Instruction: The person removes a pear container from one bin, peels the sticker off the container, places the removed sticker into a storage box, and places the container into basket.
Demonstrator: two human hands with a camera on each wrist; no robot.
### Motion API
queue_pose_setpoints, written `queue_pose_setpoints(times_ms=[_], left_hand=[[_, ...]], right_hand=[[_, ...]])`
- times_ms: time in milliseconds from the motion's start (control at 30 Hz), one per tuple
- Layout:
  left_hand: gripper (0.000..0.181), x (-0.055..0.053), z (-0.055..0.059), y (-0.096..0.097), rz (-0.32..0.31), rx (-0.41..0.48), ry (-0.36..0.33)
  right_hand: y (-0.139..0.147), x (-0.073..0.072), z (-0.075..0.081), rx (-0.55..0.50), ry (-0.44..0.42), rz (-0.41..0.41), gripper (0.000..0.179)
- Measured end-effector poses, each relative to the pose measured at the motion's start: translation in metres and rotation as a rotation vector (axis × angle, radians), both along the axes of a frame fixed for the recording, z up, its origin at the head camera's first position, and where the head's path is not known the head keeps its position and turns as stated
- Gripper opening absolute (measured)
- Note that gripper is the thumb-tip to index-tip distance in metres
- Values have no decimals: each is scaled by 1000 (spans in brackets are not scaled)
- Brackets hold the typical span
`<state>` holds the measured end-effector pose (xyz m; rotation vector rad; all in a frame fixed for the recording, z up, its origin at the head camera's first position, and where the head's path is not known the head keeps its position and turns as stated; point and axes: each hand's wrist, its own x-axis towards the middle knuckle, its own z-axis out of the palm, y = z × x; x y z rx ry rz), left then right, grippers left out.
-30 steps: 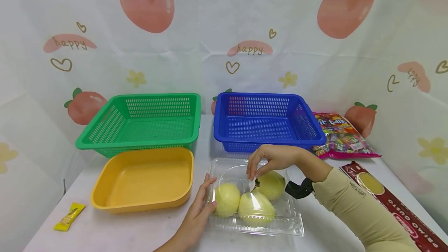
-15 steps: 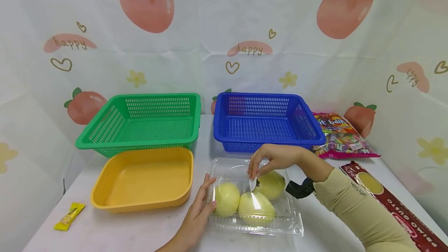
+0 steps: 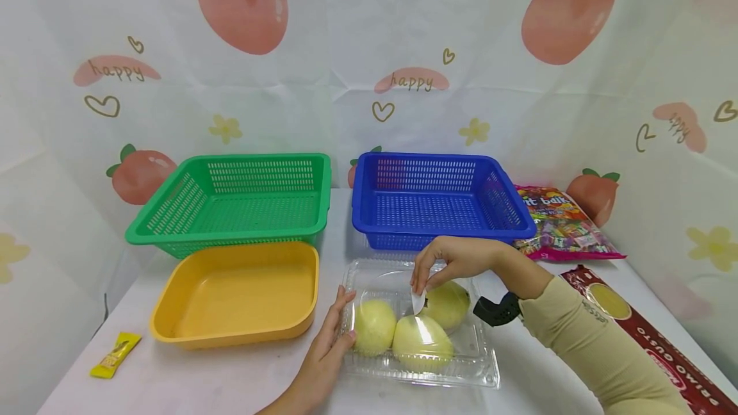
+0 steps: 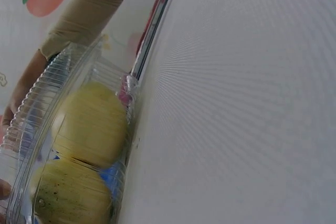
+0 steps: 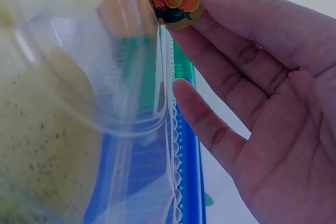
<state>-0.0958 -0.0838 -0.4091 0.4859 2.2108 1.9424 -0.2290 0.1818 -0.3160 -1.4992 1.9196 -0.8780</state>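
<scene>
A clear plastic clamshell box (image 3: 478, 364) with a few pale yellow-green round fruits (image 3: 423, 341) inside lies in front of me in the head view. At the lid's middle, my right hand (image 3: 458, 258) pinches a sticker (image 3: 418, 303) between thumb and fingers, its white underside showing as it lifts from the plastic. The right wrist view has the sticker's printed front (image 5: 178, 1), dark and gold with citrus pictures. My left hand (image 3: 323, 344) rests against the box's left side, fingers fairly straight. Two fruits (image 4: 92, 124) appear through the box wall in the left wrist view.
Behind the box stands a blue basket (image 3: 444, 234), with a green basket (image 3: 230, 235) to its left. A yellow basin (image 3: 236, 335) and a small yellow packet (image 3: 115, 355) lie left. At right are a candy bag (image 3: 567, 229) and a long maroon packet (image 3: 651, 338).
My right hand has shifted slightly to the right with the sticker, and more of its white underside shows. The left hand and the box have hardly moved.
</scene>
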Motion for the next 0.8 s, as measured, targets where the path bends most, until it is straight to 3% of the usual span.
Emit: queue_pose_setpoints(times_ms=[800], left_hand=[[50, -1, -2, 0, -3, 6, 5]], right_hand=[[7, 5, 1, 15, -10, -41, 18]])
